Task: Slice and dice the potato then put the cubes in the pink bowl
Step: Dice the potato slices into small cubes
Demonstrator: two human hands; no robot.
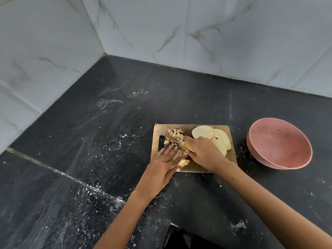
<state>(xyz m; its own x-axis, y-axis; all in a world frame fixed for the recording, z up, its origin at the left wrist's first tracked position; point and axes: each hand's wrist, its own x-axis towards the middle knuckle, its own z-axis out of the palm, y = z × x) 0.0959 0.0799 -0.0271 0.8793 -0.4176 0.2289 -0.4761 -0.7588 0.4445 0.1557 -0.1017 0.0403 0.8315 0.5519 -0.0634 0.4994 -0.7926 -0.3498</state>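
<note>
Right hand (203, 153) grips knife (169, 137) beside slices (212, 135)

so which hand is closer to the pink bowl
Right. The right hand grips the knife over the board, beside the pink bowl; the left hand lies farther away, beyond it.

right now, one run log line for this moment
stage: dicing | right hand: grips knife | left hand: flat on potato strips | pink bowl: empty
</note>
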